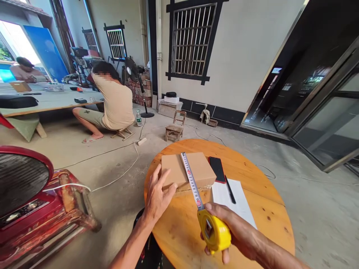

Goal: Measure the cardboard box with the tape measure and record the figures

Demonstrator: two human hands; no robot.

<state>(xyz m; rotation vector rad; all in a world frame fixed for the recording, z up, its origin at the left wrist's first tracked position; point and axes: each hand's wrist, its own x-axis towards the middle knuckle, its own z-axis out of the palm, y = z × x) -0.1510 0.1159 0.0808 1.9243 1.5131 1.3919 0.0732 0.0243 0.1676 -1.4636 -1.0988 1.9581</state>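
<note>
A brown cardboard box [171, 166] lies flat on the round wooden table [269, 220]. My right hand [224, 224] grips a yellow tape measure [217, 233], and its metal blade [192, 181] runs out across the top of the box to the far edge. At the box's near left corner is my left hand [159, 192], its fingers spread and the fingertips against or just over the cardboard. Right of the box lie a dark phone with a red edge [217, 169], a white sheet of paper [241, 209] and a black pen [230, 190] on the paper.
A red heater-like appliance [25, 186] rests on a worn wooden stool [78, 203] at the left. A small wooden chair [174, 130] stands beyond the table. Cables [123, 173] cross the floor. One person [116, 101] sits by a long table [56, 102], another farther back.
</note>
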